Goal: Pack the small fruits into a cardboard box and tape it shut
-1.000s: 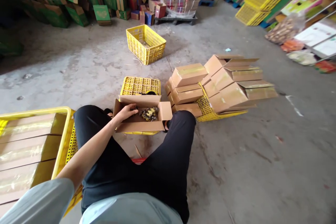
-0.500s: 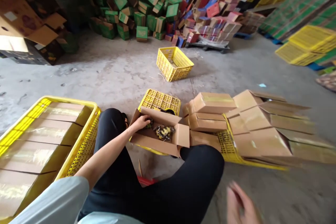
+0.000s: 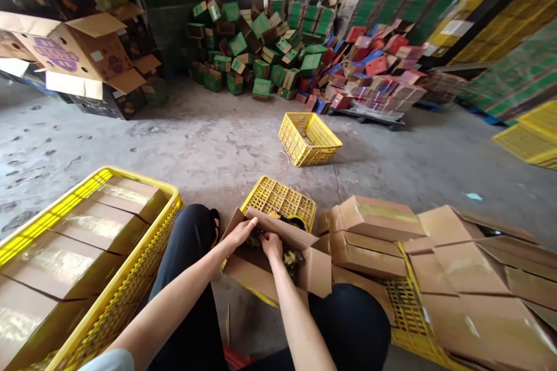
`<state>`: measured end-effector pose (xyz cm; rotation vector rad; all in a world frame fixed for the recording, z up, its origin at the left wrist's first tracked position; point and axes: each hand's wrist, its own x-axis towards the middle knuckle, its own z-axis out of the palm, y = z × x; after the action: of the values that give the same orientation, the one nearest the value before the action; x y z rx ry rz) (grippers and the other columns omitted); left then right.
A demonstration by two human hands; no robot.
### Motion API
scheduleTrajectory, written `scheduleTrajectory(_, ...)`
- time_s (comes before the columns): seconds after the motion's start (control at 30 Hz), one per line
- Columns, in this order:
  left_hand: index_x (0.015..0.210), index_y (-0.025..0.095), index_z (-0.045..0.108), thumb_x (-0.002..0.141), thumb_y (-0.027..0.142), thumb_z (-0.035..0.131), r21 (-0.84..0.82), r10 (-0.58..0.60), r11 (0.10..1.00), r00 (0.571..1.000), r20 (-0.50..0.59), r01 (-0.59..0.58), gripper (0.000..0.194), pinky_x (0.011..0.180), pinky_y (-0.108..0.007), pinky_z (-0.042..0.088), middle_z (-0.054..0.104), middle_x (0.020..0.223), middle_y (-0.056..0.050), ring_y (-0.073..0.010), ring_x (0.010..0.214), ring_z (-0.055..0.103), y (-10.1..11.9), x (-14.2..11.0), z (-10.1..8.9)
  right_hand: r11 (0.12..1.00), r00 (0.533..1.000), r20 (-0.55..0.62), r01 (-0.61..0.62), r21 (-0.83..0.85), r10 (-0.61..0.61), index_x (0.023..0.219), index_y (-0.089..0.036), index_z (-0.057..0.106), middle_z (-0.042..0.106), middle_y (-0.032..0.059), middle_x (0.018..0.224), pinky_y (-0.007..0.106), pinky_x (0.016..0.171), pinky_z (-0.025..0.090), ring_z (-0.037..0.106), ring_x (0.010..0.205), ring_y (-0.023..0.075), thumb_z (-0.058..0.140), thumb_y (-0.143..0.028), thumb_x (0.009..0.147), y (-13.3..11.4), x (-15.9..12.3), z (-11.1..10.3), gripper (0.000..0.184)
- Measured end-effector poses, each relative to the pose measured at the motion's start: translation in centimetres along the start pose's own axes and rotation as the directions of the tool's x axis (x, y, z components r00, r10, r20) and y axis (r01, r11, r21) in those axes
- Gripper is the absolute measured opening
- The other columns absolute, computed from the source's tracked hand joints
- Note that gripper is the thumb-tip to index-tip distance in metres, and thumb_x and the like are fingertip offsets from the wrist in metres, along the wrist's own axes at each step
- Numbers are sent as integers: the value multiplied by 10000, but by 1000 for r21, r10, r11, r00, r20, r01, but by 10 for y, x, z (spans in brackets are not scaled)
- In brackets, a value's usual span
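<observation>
An open cardboard box [image 3: 319, 272] sits between my knees on an upturned yellow crate [image 3: 278, 197], its flaps spread. Both hands reach into its left end. My left hand [image 3: 242, 233] comes over the left side, its fingers closed around something dark that I cannot make out. Close beside it, my right hand [image 3: 272, 245] is curled with fingertips pressed together near a small dark, glossy bundle [image 3: 256, 235]; what they grip is hidden. A black-and-yellow wrapped bundle [image 3: 293, 259] lies in the box's right part, half behind my right wrist.
A yellow crate of taped cartons [image 3: 100, 232] stands at my left. Closed cartons [image 3: 374, 220] and more cartons [image 3: 470, 266] are stacked on yellow crates at my right. Ahead stands another yellow crate [image 3: 308, 145]. Piles of green boxes [image 3: 261, 64] and red boxes [image 3: 378, 69] lie behind.
My right hand has come from the lower right into the box, beside my left hand. The view has tilted up, showing more of the background.
</observation>
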<state>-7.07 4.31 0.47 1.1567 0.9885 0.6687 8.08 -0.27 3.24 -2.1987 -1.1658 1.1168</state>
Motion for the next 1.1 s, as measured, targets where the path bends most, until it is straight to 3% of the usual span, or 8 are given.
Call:
scheduleTrajectory(0.1, 1136, 144, 777, 845, 749, 685, -37, -71, 997, 997, -34, 70, 678, 1223, -489, 369, 715, 1357, -163, -398, 1432, 514, 3, -1, 4, 989, 995, -26, 100, 112, -97, 604, -227, 544, 665, 36, 699, 354, 852, 542, 703, 960, 283, 734, -344, 895, 13, -15, -24, 367)
scheduleTrajectory(0.2, 1239, 183, 734, 810, 760, 725, -86, -140, 987, 990, -17, 138, 719, 1098, -499, 493, 650, 1455, -168, -407, 1418, 523, 10, -12, 13, 952, 985, -40, 170, 254, -165, 735, -226, 638, 721, 33, 784, 324, 710, 571, 704, 894, 269, 728, -571, 836, 24, -38, -61, 370)
scheduleTrajectory(0.37, 1354, 246, 661, 745, 674, 855, -245, -195, 927, 922, 336, 285, 769, 818, -407, 603, 712, 1311, -152, -294, 987, 758, 29, -36, 28, 750, 985, -34, 149, 645, -167, 1012, -206, 747, 763, 84, 1047, 349, 664, 629, 712, 925, 262, 873, -658, 674, 37, -67, -101, 579)
scheduleTrajectory(0.43, 1251, 214, 701, 698, 568, 936, -287, -158, 913, 902, 402, 288, 697, 788, -334, 579, 756, 1120, -114, -220, 864, 754, 35, -41, 30, 678, 988, -54, 137, 722, -141, 997, -210, 757, 769, 80, 1048, 379, 696, 652, 721, 947, 274, 920, -629, 637, 40, -71, -100, 576)
scheduleTrajectory(0.63, 1071, 173, 722, 668, 534, 963, -322, -50, 939, 973, 226, 123, 592, 636, -237, 486, 738, 888, -48, -148, 707, 688, 38, -41, 27, 553, 986, 6, 89, 829, -168, 1090, -246, 742, 793, 64, 1133, 422, 889, 657, 760, 1061, 290, 978, -518, 626, 43, -79, -83, 587)
scheduleTrajectory(0.83, 1202, 210, 721, 724, 486, 946, -369, 69, 929, 975, 210, 14, 595, 741, -273, 541, 732, 1130, -90, -214, 950, 710, 30, -46, 40, 552, 985, 51, 50, 832, -166, 1018, -216, 775, 820, 92, 1059, 425, 851, 659, 805, 933, 305, 981, -536, 614, 51, -78, -77, 555)
scheduleTrajectory(0.97, 1501, 333, 541, 778, 422, 926, -492, 14, 857, 949, 314, 150, 824, 953, -416, 568, 605, 1452, -132, -313, 1287, 631, 28, -51, 43, 533, 984, -27, 119, 838, -177, 1039, -224, 815, 816, 105, 1122, 448, 946, 628, 788, 996, 311, 979, -517, 620, 56, -70, -76, 536)
scheduleTrajectory(1.1, 1597, 368, 409, 739, 515, 939, -574, -2, 777, 914, 406, 257, 1019, 980, -456, 561, 546, 1530, -159, -345, 1249, 675, 26, -49, 39, 579, 964, -55, 202, 790, -261, 1172, -281, 815, 740, 97, 1349, 493, 1097, 536, 676, 1269, 352, 938, -470, 694, 57, -68, -80, 528)
